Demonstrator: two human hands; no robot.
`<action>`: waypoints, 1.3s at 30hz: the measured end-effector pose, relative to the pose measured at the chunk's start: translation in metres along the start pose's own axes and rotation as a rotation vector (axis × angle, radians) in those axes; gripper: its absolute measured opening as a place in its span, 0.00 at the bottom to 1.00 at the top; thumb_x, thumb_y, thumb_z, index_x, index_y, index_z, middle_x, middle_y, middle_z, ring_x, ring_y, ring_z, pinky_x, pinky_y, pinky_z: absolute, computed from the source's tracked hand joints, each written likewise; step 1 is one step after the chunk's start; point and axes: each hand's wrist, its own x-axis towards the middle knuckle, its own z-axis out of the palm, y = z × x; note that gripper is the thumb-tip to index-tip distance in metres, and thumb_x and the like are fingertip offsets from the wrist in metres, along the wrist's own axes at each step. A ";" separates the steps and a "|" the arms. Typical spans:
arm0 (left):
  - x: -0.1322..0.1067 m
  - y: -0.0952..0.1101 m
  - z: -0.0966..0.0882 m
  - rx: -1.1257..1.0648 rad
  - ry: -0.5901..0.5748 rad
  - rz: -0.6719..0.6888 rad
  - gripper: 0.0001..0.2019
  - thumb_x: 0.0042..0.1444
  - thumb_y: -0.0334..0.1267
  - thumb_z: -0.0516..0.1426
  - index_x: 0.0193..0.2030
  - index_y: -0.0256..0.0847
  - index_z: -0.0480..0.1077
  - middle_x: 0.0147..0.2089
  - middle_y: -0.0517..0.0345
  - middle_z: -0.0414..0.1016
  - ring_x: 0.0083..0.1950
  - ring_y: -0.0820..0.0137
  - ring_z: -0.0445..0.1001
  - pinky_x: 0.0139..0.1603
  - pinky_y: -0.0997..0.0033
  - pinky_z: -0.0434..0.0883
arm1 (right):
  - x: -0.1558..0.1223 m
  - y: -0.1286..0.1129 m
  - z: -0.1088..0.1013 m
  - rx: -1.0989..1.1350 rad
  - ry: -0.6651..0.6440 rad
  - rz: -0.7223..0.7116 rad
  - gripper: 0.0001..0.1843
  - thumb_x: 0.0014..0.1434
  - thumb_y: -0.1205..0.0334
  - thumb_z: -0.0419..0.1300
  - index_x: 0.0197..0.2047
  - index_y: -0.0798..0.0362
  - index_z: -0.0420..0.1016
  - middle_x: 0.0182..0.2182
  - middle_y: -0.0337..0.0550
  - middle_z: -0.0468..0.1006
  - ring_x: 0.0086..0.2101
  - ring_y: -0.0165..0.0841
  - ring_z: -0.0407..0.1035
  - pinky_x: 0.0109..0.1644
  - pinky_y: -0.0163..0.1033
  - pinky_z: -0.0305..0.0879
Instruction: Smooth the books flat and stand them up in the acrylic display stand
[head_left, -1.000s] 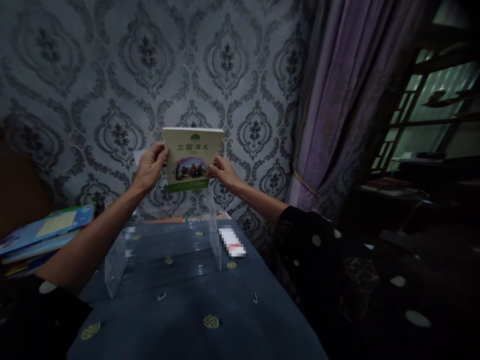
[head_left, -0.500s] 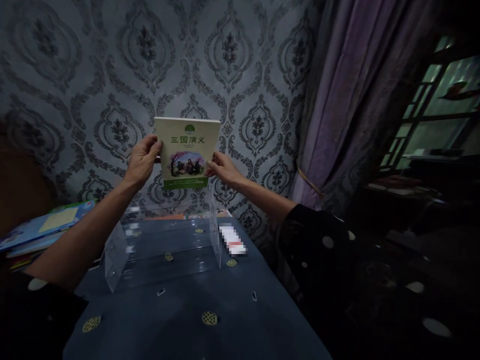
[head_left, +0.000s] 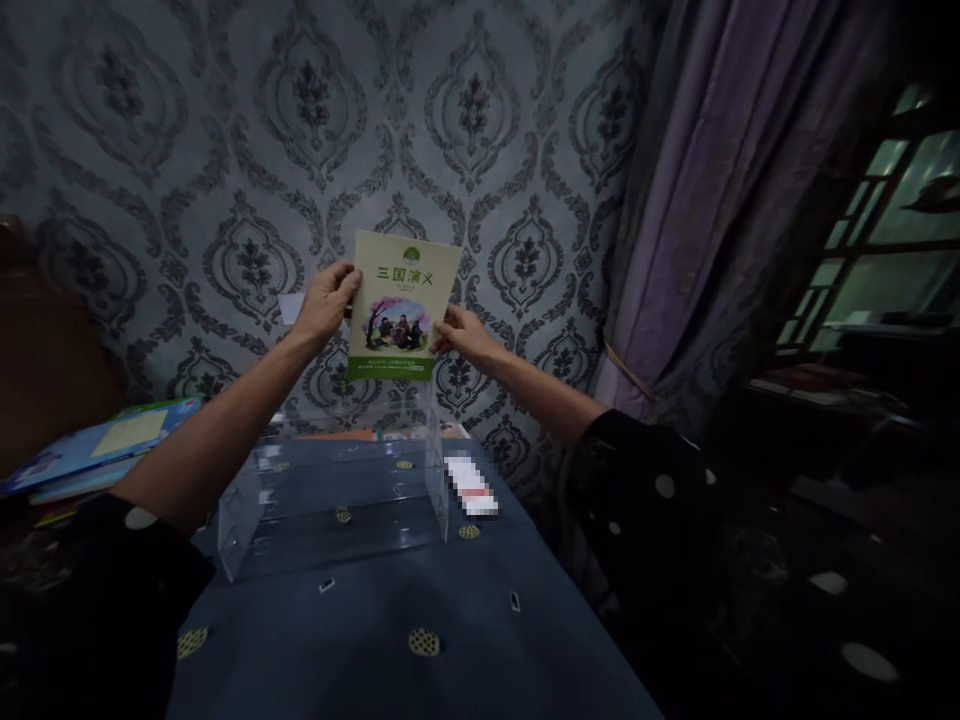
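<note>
I hold a pale green book [head_left: 401,305] upright in front of the patterned wall, its cover with Chinese title and a picture facing me. My left hand [head_left: 328,300] grips its left edge, fingers closed round it. My right hand [head_left: 459,333] pinches its lower right edge. The book hangs above a clear acrylic rack [head_left: 334,495] with stepped shelves that stands on the blue table [head_left: 390,640].
A stack of colourful books [head_left: 97,450] lies at the left of the table. A small blurred card [head_left: 471,485] lies right of the rack. A purple curtain [head_left: 697,200] and a dark window are to the right.
The book has shifted slightly right and tilted a little clockwise, still held by both hands above the rack. The camera view has swung a bit.
</note>
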 end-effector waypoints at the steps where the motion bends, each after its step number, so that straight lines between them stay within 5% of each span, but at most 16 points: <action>1: 0.002 -0.001 0.000 0.003 -0.001 -0.017 0.11 0.61 0.48 0.57 0.36 0.42 0.70 0.29 0.62 0.70 0.27 0.72 0.70 0.26 0.75 0.69 | 0.000 0.001 0.000 0.005 -0.004 0.011 0.05 0.60 0.69 0.58 0.38 0.52 0.65 0.23 0.35 0.76 0.21 0.29 0.73 0.24 0.31 0.71; 10: 0.009 -0.011 -0.007 -0.027 0.061 -0.186 0.12 0.60 0.49 0.57 0.36 0.42 0.68 0.29 0.61 0.71 0.26 0.71 0.71 0.27 0.73 0.71 | 0.014 -0.007 0.003 -0.041 -0.015 0.022 0.04 0.59 0.72 0.58 0.36 0.54 0.69 0.19 0.34 0.73 0.18 0.27 0.71 0.19 0.28 0.66; 16: -0.028 -0.020 -0.009 -0.044 -0.217 -0.503 0.16 0.52 0.48 0.65 0.41 0.40 0.73 0.34 0.56 0.77 0.28 0.70 0.74 0.25 0.74 0.73 | 0.013 -0.003 0.001 -0.030 -0.003 0.015 0.07 0.61 0.72 0.59 0.32 0.54 0.68 0.18 0.34 0.72 0.18 0.28 0.71 0.20 0.28 0.66; 20: -0.046 -0.030 -0.013 -0.084 -0.250 -0.681 0.15 0.55 0.48 0.64 0.43 0.39 0.73 0.37 0.51 0.79 0.30 0.66 0.77 0.28 0.65 0.78 | 0.015 0.002 0.004 -0.018 0.026 0.021 0.09 0.61 0.72 0.60 0.30 0.53 0.66 0.16 0.33 0.71 0.18 0.28 0.71 0.20 0.28 0.66; 39: -0.036 -0.042 -0.012 -0.144 -0.086 -0.604 0.14 0.62 0.47 0.59 0.46 0.39 0.73 0.36 0.55 0.81 0.29 0.68 0.78 0.30 0.68 0.79 | 0.041 0.004 0.016 -0.034 0.098 0.015 0.11 0.60 0.73 0.56 0.28 0.52 0.65 0.13 0.33 0.69 0.18 0.28 0.71 0.20 0.26 0.65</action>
